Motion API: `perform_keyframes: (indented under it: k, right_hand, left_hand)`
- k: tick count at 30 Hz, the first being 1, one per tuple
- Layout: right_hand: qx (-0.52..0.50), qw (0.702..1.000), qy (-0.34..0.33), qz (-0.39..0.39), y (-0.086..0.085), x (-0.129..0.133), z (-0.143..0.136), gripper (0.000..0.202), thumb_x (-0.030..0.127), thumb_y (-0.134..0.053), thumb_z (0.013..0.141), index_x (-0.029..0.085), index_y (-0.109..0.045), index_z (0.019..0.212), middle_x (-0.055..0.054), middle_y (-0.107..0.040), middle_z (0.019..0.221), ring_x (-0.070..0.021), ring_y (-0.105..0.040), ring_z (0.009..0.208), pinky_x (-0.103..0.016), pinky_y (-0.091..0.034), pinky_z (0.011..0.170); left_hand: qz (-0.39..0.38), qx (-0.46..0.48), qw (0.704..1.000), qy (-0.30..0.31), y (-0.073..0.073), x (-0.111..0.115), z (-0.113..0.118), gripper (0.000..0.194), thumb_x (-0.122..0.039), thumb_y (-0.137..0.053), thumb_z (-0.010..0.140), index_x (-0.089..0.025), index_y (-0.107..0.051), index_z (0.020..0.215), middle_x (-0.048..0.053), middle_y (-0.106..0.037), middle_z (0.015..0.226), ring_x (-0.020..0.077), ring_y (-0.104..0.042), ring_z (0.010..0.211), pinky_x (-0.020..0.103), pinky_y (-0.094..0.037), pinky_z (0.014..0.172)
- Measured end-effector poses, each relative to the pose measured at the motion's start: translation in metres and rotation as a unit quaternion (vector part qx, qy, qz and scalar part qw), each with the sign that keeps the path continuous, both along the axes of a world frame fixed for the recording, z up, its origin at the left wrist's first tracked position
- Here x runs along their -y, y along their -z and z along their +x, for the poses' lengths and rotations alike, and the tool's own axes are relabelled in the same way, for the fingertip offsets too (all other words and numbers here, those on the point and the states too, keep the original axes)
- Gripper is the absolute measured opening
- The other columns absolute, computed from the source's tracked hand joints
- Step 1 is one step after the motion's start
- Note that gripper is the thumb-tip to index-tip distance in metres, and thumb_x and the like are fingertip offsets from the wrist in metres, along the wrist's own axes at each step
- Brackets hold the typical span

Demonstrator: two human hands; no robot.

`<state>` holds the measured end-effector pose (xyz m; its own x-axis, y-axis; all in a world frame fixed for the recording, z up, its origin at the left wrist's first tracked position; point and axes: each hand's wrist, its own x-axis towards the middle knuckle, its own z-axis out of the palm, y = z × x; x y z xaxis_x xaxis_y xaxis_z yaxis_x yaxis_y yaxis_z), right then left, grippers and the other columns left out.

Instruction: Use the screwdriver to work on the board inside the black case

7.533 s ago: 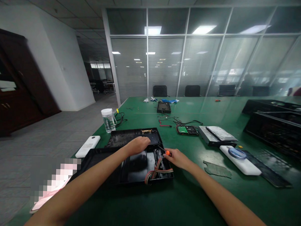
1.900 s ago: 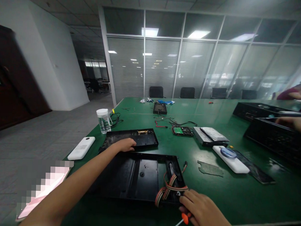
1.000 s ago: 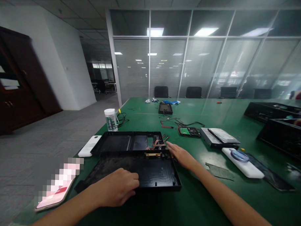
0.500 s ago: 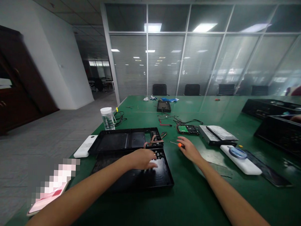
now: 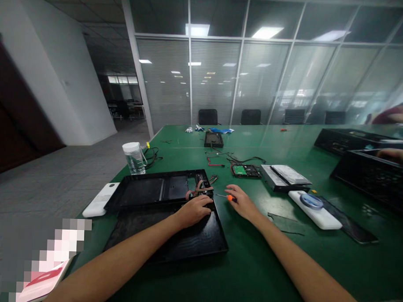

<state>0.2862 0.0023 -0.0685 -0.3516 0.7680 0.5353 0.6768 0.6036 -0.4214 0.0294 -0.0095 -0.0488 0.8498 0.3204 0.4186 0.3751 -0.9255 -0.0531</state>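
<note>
My left hand (image 5: 193,210) is over the back right part of a black tray-like cover (image 5: 185,243), its fingers bent near the cover's back edge; whether it holds anything is hidden. Behind the cover lies a black casing (image 5: 143,188) with striped wires (image 5: 197,190) at its right end. To the right, my right hand (image 5: 242,203) rests on the table, fingers around the orange handle of a screwdriver (image 5: 231,198), whose shaft points left.
On the green table (image 5: 250,276) are a green circuit board (image 5: 245,170), a silver drive (image 5: 286,176), a white device (image 5: 315,210) and a clear jar (image 5: 134,158). At the right, another person's hand (image 5: 395,155) reaches into a black case (image 5: 369,174).
My left hand has moved back from the cover's middle toward its rear edge; the small parts seen there before are now hidden. My right hand still has the screwdriver. The view has shifted slightly.
</note>
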Motion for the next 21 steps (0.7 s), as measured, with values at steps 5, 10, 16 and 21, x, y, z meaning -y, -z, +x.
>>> perform_keyframes:
  k: [5,10,16,21]
  right_hand:
    - [-0.005,1.0,-0.01,0.005,0.0,0.001,0.0,0.039,0.012,-0.048,0.074,0.021,-0.058,0.11,-0.009,-0.05,0.118,-0.0205,-0.048,0.109,-0.038,-0.039,0.093]
    - [0.0,1.0,-0.022,0.001,-0.002,0.001,0.0,0.039,0.011,-0.048,0.074,0.021,-0.058,0.11,-0.008,-0.052,0.114,-0.02,-0.05,0.106,-0.037,-0.04,0.092]
    - [-0.001,0.999,-0.037,-0.002,-0.005,0.002,0.0,0.037,0.011,-0.049,0.074,0.021,-0.059,0.107,-0.008,-0.054,0.111,-0.0194,-0.051,0.104,-0.036,-0.041,0.091]
    - [0.003,0.999,-0.038,-0.006,-0.007,0.003,0.0,0.037,0.009,-0.049,0.074,0.022,-0.06,0.107,-0.008,-0.054,0.11,-0.019,-0.051,0.102,-0.036,-0.041,0.09]
  left_hand:
    - [-0.031,0.002,0.999,0.033,-0.008,0.001,-0.005,0.016,-0.024,-0.053,0.083,-0.015,-0.064,0.09,0.01,-0.049,0.123,0.023,-0.039,0.119,0.038,-0.033,0.102]
    - [-0.006,-0.05,0.998,0.042,-0.013,-0.001,-0.01,0.019,-0.01,-0.05,0.081,-0.014,-0.064,0.093,0.011,-0.046,0.127,0.0223,-0.037,0.123,0.035,-0.034,0.102]
    - [0.044,-0.079,0.995,0.051,-0.012,-0.006,-0.01,0.021,-0.006,-0.046,0.082,-0.014,-0.064,0.091,0.01,-0.05,0.123,0.0206,-0.039,0.121,0.033,-0.034,0.101]
    - [0.02,-0.087,0.994,0.059,-0.026,-0.001,-0.014,0.013,-0.014,-0.054,0.078,-0.017,-0.066,0.082,0.008,-0.052,0.12,0.0217,-0.041,0.117,0.034,-0.035,0.099]
